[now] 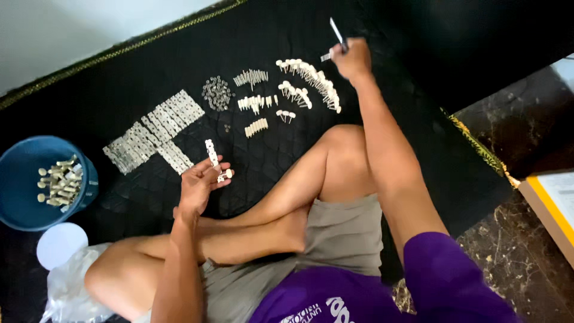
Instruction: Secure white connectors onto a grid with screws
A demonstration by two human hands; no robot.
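A person sits cross-legged on a black quilted mat [269, 161], seen from a camera on their own head; bare knees and a purple shirt fill the lower frame. The left hand [200, 185] is raised just above the mat, its grip closed around a narrow white metal strip [211, 153] with a small cream-knobbed peg [227, 174] at its lower end. The right hand [353, 58] is stretched far forward, its grip pinched on a thin metal tool [338, 33] that points up and away; a small ridged part sits at the fingers, too small to identify.

Between the hands the parts are sorted on the mat: rows of flat white plates [152, 131] to the left, a heap of small silver rings [216, 93], a bundle of pins [251, 77], short cream sleeves [257, 127], and a curved line of cream-headed pegs [311, 81] just beside the right hand. At the far left a blue bucket [15, 179] holds a cluster of what look like assembled pieces [58, 181]; a white lid [58, 244] and a clear plastic bag [72, 287] lie near it.

Judging by the piles, the work seems partway along: some finished pieces are in the bucket, one strip is in hand, and many loose plates and pegs remain laid out.
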